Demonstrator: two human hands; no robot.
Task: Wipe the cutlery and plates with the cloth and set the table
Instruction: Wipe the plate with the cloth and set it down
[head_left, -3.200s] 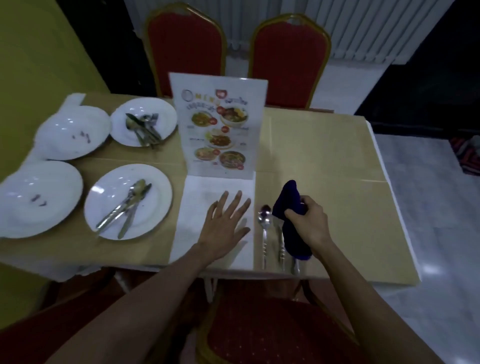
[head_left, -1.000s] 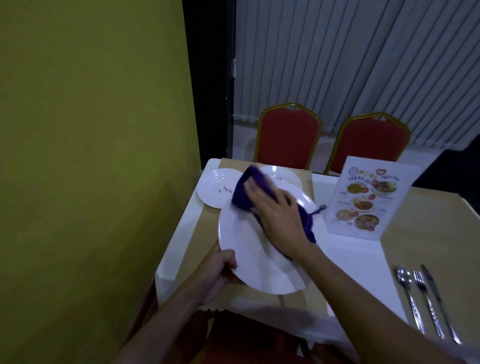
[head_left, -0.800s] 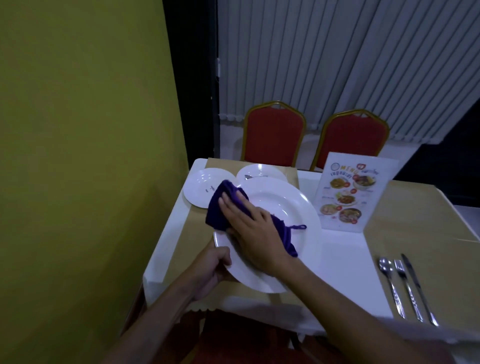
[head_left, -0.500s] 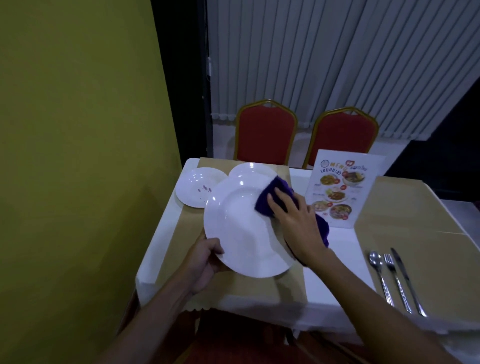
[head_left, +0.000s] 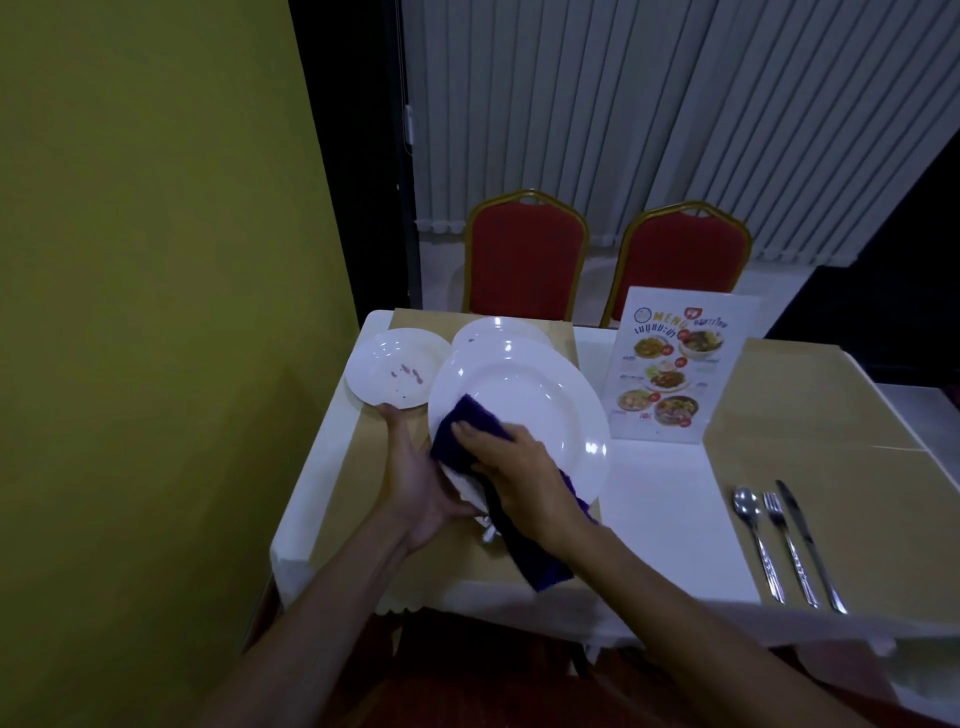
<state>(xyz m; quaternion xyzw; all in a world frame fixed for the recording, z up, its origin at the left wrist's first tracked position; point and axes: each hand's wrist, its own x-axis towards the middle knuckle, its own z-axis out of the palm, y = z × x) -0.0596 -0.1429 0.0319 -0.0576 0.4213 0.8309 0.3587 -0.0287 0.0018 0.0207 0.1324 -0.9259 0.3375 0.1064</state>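
I hold a large white plate (head_left: 530, 395) tilted above the table's left side. My left hand (head_left: 415, 478) grips its lower left rim, fingers reaching up behind the edge. My right hand (head_left: 519, 467) presses a purple cloth (head_left: 467, 431) against the plate's lower left face, and the cloth's tail hangs below my wrist. A stained white plate (head_left: 397, 374) lies at the far left, with another plate (head_left: 498, 328) behind the one I hold. A spoon (head_left: 749, 525), a fork (head_left: 782, 535) and a knife (head_left: 805, 540) lie side by side at the right.
A standing menu card (head_left: 670, 374) is at the table's middle back. Two red chairs (head_left: 524, 260) stand beyond the table, and a yellow wall (head_left: 156, 312) runs close along the left. A metal cutlery end (head_left: 488, 534) shows under the held plate.
My right hand slid the cloth from the plate's upper right down to its lower left. My left hand shifted up along the rim, and the plate tilted more toward me.
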